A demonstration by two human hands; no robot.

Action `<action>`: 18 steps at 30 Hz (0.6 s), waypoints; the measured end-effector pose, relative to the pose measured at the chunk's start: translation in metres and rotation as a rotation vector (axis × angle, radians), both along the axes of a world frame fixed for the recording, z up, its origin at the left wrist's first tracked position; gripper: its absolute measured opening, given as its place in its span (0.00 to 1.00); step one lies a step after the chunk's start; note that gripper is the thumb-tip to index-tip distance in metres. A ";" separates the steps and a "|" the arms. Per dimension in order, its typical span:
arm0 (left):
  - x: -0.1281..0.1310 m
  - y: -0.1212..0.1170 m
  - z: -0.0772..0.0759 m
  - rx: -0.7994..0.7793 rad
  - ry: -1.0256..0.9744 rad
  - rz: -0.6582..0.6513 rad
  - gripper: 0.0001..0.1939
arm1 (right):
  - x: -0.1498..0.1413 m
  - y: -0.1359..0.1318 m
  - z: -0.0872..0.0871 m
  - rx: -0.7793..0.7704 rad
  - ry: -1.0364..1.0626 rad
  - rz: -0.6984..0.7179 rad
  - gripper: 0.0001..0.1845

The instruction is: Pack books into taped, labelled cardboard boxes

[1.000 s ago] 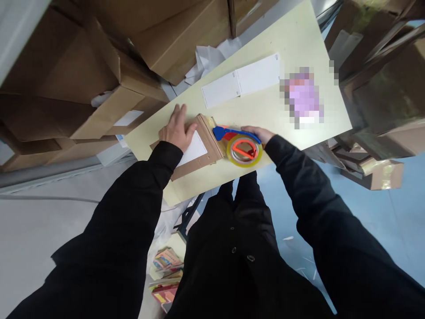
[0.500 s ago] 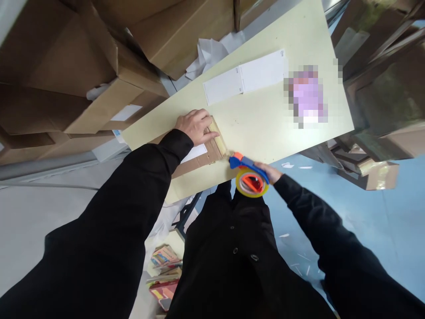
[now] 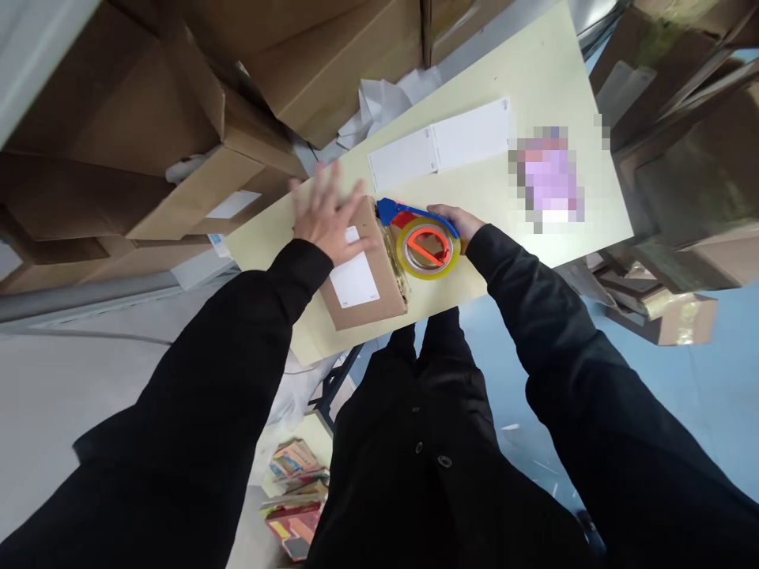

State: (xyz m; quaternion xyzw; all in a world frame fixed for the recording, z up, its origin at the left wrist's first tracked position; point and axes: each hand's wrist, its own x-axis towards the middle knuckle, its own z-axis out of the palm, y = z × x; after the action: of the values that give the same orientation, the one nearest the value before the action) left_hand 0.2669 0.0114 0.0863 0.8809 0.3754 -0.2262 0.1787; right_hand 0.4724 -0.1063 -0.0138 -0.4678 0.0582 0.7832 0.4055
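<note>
A brown cardboard box (image 3: 385, 304) lies on the pale yellow table (image 3: 474, 280), a white label (image 3: 356, 278) on its top face. Over its left part my left hand (image 3: 327, 217) is spread, fingers apart and slightly blurred; whether the palm presses on the box I cannot tell. My right hand (image 3: 461, 224) grips the handle of a blue and orange tape dispenser (image 3: 428, 239) carrying a roll of clear yellowish tape. The dispenser's blue head is at the far end of the box's right edge, where shiny tape shows along the side.
Two white label sheets (image 3: 439, 146) lie behind the box. A pixelated pinkish-purple item (image 3: 549, 178) is at the table's right. Large open cartons (image 3: 195, 186) crowd the left and back; more boxes (image 3: 681, 182) stand at right. Colourful packets (image 3: 293, 458) sit low at left.
The tape dispenser has moved with my right hand from the box's near corner to its far corner. My left hand has gone from gripping the box edge to spread fingers, further left.
</note>
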 end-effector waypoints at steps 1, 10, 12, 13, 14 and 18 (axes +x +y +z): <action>0.006 0.001 0.001 -0.046 0.008 -0.052 0.47 | 0.001 0.001 0.001 -0.004 -0.004 0.024 0.18; 0.013 -0.001 -0.005 -0.026 0.078 -0.047 0.36 | -0.008 -0.065 0.007 0.023 -0.052 -0.007 0.14; 0.014 -0.002 -0.004 -0.032 0.077 -0.050 0.36 | -0.012 -0.103 0.008 0.052 -0.001 0.037 0.15; 0.014 -0.002 -0.004 -0.035 0.075 -0.049 0.37 | -0.016 -0.123 0.008 0.048 0.025 0.064 0.17; 0.015 -0.002 -0.004 -0.037 0.072 -0.046 0.37 | -0.023 -0.144 0.008 0.047 0.038 0.074 0.18; 0.006 0.000 -0.012 -0.010 0.056 0.030 0.36 | -0.058 -0.196 0.006 -0.038 0.125 0.055 0.18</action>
State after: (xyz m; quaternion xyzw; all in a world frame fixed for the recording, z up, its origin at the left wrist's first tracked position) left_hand 0.2725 0.0115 0.0743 0.8674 0.3925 -0.2501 0.1761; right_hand 0.4141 -0.3025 -0.0081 -0.4269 0.0853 0.8206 0.3703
